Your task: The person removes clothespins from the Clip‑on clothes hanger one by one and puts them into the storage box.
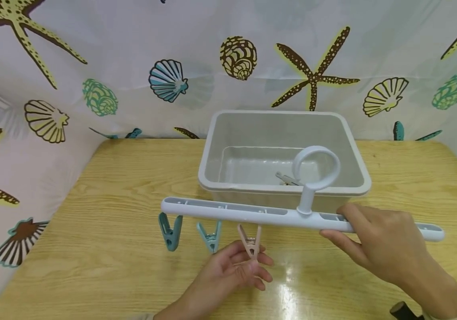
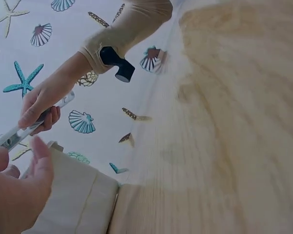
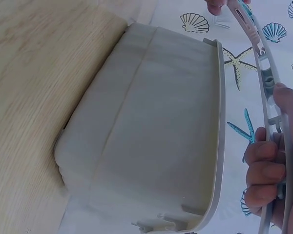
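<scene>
Reaching up from the near edge of the pale wooden table (image 1: 104, 249), my left hand (image 1: 228, 273) is lying palm-up with its fingers loosely curled, and my fingertips (image 1: 257, 263) are meeting the lower end of the pink plastic clothespin (image 1: 250, 241) that is hanging from the rack; I cannot tell whether they are actually pinching it or only touching it. Just to the right, my right hand (image 1: 384, 244) is gripping the long light-blue plastic hanger bar (image 1: 252, 213), fingers wrapped under it and thumb lying along its top, and is holding it level above the table, close in front of the bin. The right wrist view is showing those same fingers (image 3: 263, 173) curled around the bar's (image 3: 268, 97) edge. Hanging from the bar to the left of the pink pin are a small teal clothespin (image 1: 210, 236) and, near the bar's left end, a larger teal clothespin (image 1: 170, 232), each apart from the next. Rising from the middle of the bar is its round ring handle (image 1: 316, 171), which is overlapping my view of the grey rectangular plastic bin (image 1: 228, 133) standing just behind. Something small and grey (image 1: 288, 179) is lying on the bin's floor. Farthest back, a white curtain printed with shells and starfish (image 1: 132, 53) is hanging around the table.
</scene>
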